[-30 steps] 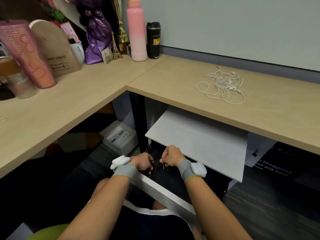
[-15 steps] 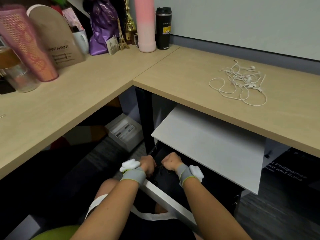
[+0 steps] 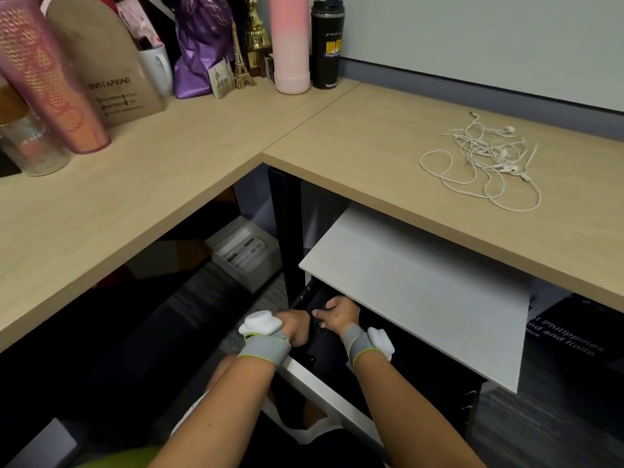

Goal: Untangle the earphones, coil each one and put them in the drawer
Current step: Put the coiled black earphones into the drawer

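Fingers of left hand and right hand curl in drawer; grasp indiscernible.

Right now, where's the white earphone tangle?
Head view: the earphones lie tangled on the desk, right side, near the back wall, well right of the black tumbler and above the grey shelf.

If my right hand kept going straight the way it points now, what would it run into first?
Probably the dark inside of the open drawer, near its left side, under the white cabinet top. The right hand reaches in there; depth is too dark to judge.
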### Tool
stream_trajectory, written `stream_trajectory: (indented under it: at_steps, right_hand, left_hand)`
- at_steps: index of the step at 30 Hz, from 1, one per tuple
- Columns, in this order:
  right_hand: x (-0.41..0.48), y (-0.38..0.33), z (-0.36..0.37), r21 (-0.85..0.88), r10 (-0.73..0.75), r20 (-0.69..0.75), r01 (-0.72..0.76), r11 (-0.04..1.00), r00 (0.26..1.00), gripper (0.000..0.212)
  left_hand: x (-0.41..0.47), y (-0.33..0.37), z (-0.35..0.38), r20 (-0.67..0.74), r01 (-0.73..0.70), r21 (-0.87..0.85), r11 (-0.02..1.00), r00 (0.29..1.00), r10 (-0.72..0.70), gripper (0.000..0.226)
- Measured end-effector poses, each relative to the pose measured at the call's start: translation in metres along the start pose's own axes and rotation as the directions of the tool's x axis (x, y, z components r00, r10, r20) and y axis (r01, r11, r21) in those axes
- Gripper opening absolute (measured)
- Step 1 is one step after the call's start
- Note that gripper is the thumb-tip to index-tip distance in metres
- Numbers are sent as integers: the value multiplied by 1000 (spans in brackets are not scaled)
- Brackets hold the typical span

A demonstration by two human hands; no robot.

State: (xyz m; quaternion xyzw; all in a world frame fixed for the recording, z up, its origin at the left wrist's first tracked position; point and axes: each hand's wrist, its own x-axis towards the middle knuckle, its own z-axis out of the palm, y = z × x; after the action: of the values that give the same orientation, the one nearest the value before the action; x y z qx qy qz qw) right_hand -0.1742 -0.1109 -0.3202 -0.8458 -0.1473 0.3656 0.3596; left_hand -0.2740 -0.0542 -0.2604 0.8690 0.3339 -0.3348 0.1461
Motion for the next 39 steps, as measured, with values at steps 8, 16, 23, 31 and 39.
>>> stream_trajectory:
  at_steps: [8,16,23,31,39]
  right_hand:
    - [2,-8,-1,-153,-2,11,4,988,1000,31]
    - [-10,-8,11,-171,84,24,-79,982,996,36]
    - [-4,-19,-1,-187,66,-50,-74,980,997,60]
    - [-24,-5,-18,-339,27,40,-12,941,999,47]
    - [-60,-38,-57,-449,6,400,190,873,916,41]
  left_hand:
    - [-1,-11,-27,124,-105,-6,994,987,105,19]
    - [-8,-13,-22,138,-136,-15,991,981,137,36]
    - [-11,-15,-32,58,-82,-161,984,994,93,35]
    - [-19,0,-44,18,-143,-118,983,989,146,39]
    - [-41,8,-111,-195,-269,-192,944,953,232,29]
